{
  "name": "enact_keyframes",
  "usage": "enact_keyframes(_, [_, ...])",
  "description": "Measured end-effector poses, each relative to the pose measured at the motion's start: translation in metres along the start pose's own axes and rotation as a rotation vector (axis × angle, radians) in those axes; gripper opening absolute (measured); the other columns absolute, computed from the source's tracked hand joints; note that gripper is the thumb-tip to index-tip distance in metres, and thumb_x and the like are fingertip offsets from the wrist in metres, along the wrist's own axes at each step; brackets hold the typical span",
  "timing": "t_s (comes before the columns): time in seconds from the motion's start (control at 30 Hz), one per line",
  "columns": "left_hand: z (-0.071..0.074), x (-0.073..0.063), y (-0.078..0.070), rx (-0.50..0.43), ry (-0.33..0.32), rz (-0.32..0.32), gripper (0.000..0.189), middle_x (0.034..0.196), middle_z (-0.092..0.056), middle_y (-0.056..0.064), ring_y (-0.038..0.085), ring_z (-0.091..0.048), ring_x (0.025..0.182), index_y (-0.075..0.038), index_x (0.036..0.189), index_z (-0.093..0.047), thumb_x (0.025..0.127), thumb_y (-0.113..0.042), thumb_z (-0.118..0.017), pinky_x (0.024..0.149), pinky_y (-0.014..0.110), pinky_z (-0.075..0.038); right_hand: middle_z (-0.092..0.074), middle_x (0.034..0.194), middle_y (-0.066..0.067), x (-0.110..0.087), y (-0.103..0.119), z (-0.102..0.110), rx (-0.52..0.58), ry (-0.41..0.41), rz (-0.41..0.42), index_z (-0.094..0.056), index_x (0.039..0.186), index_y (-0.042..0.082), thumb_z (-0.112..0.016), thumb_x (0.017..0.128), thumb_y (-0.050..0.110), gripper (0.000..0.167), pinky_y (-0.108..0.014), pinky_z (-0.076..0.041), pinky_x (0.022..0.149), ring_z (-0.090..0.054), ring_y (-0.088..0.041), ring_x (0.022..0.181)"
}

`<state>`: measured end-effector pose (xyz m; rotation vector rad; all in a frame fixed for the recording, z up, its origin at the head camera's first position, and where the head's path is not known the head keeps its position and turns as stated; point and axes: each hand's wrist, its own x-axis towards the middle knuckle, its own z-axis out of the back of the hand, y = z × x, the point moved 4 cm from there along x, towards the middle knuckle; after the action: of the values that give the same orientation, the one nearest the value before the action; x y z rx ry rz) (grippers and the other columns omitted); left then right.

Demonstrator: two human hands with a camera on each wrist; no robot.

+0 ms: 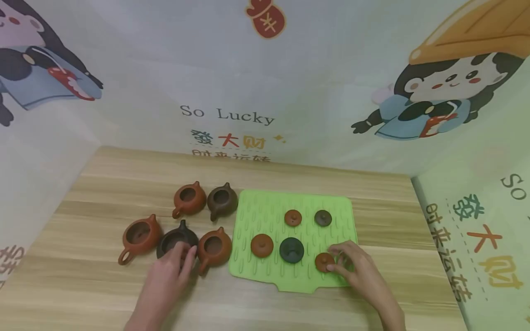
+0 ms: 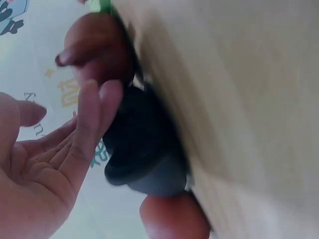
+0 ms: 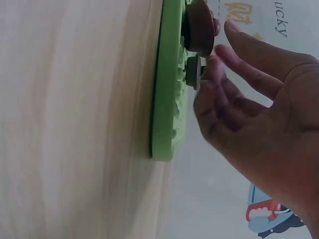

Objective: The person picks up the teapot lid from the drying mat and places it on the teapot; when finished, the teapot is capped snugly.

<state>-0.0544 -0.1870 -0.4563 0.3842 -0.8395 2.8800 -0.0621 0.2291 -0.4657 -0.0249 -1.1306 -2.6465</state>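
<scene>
My left hand point(image 1: 171, 271) is over the black teapot point(image 1: 182, 233), its fingers fairly straight; in the left wrist view they overlap the dark pot point(image 2: 144, 144), and contact is unclear. Reddish-brown teapots stand on both sides of it, one at the left point(image 1: 154, 230) and one at the right point(image 1: 221, 255). On the green mat, my right hand point(image 1: 356, 269) is around the near-right reddish-brown lid point(image 1: 323, 262). Its thumb and fingers are spread beside the lid's knob, and the right wrist view shows a small gap between them and the lid point(image 3: 202, 30).
Farther back stand a reddish-brown teapot point(image 1: 200, 197) and a dark brown teapot point(image 1: 233, 202). The green mat point(image 1: 269, 207) also bears a large brown lid point(image 1: 262, 248), a black lid point(image 1: 291, 257), a small brown lid point(image 1: 293, 223) and a small dark lid point(image 1: 323, 223). A printed cloth point(image 1: 310, 115) hangs behind.
</scene>
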Motion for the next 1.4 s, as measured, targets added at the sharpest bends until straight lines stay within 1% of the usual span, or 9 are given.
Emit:
enact_keyframes(0.17, [-0.022,-0.005,0.011,-0.052,0.033,0.016,0.021,0.073,-0.067,-0.004,0.007,-0.061,0.061,-0.007,0.098,-0.065,0.105,-0.022,-0.076,0.056,0.033,-0.051,-0.063,0.097,0.002,0.003,-0.004,-0.004,0.109,0.071,-0.025,-0.071,0.115,0.003,-0.086,0.089,0.004,0.030,-0.023,-0.049,0.070,-0.052,0.001,0.081])
enact_keyframes(0.27, [-0.040,-0.009,0.026,-0.049,0.059,0.042,0.028,0.072,-0.061,-0.011,0.001,-0.054,0.060,-0.014,0.096,-0.060,0.104,-0.033,-0.078,0.055,0.029,-0.047,-0.062,0.096,0.003,0.004,-0.005,-0.004,0.103,0.065,0.005,-0.072,0.113,0.004,-0.086,0.089,0.003,0.029,-0.024,-0.048,0.069,-0.051,0.000,0.080])
enact_keyframes(0.37, [-0.049,-0.010,0.033,-0.026,0.058,0.038,0.033,0.069,-0.054,-0.013,0.001,-0.047,0.057,-0.018,0.090,-0.056,0.101,-0.035,-0.082,0.054,0.028,-0.042,-0.062,0.096,0.005,0.003,-0.006,-0.004,0.088,0.045,0.053,-0.072,0.111,0.006,-0.087,0.088,0.001,0.028,-0.024,-0.048,0.068,-0.050,0.000,0.081])
enact_keyframes(0.53, [-0.048,-0.014,0.028,0.032,0.055,-0.014,0.043,0.062,-0.046,-0.010,0.008,-0.044,0.053,-0.016,0.081,-0.052,0.097,-0.037,-0.085,0.051,0.035,-0.040,-0.062,0.096,0.007,0.002,-0.008,-0.004,0.081,0.030,0.086,-0.075,0.116,0.007,-0.086,0.087,0.000,0.032,-0.023,-0.048,0.068,-0.052,0.000,0.083])
enact_keyframes(0.67, [-0.059,-0.020,0.037,0.095,0.081,-0.033,0.048,0.057,-0.037,-0.013,0.010,-0.040,0.049,-0.020,0.075,-0.047,0.097,-0.041,-0.085,0.049,0.035,-0.037,-0.061,0.096,0.008,0.004,-0.008,-0.004,0.077,0.051,0.067,-0.078,0.119,0.010,-0.086,0.090,0.004,0.031,-0.024,-0.047,0.070,-0.051,-0.001,0.083])
enact_keyframes(0.77, [-0.062,-0.023,0.040,0.100,0.080,-0.062,0.048,0.057,-0.034,-0.012,0.012,-0.037,0.049,-0.022,0.074,-0.046,0.096,-0.033,-0.086,0.050,0.035,-0.036,-0.061,0.098,0.008,0.005,-0.009,-0.004,0.092,0.091,0.037,-0.079,0.120,0.011,-0.085,0.092,0.008,0.028,-0.024,-0.048,0.072,-0.052,-0.001,0.085])
enact_keyframes(0.93, [-0.062,-0.023,0.037,0.096,0.092,-0.077,0.045,0.058,-0.034,-0.012,0.012,-0.037,0.050,-0.023,0.074,-0.047,0.097,-0.029,-0.085,0.050,0.035,-0.036,-0.067,0.102,0.005,0.007,-0.011,-0.003,0.112,0.129,0.040,-0.079,0.120,0.009,-0.083,0.094,0.008,0.027,-0.024,-0.051,0.077,-0.056,-0.001,0.090])
enact_keyframes(1.17, [-0.062,-0.021,0.036,0.090,0.091,-0.085,0.046,0.058,-0.032,-0.012,0.011,-0.036,0.049,-0.023,0.073,-0.046,0.097,-0.027,-0.086,0.050,0.033,-0.036,-0.065,0.098,0.004,0.011,-0.011,-0.003,0.128,0.141,0.021,-0.080,0.118,0.006,-0.082,0.095,0.008,0.023,-0.024,-0.049,0.075,-0.054,-0.001,0.086])
enact_keyframes(1.4, [-0.063,-0.019,0.036,0.089,0.115,-0.074,0.042,0.057,-0.039,-0.012,0.010,-0.043,0.049,-0.022,0.075,-0.050,0.098,-0.028,-0.085,0.051,0.035,-0.039,-0.064,0.093,0.006,0.014,-0.009,-0.004,0.130,0.083,0.028,-0.082,0.106,0.006,-0.084,0.090,0.000,0.017,-0.022,-0.048,0.071,-0.052,0.000,0.082])
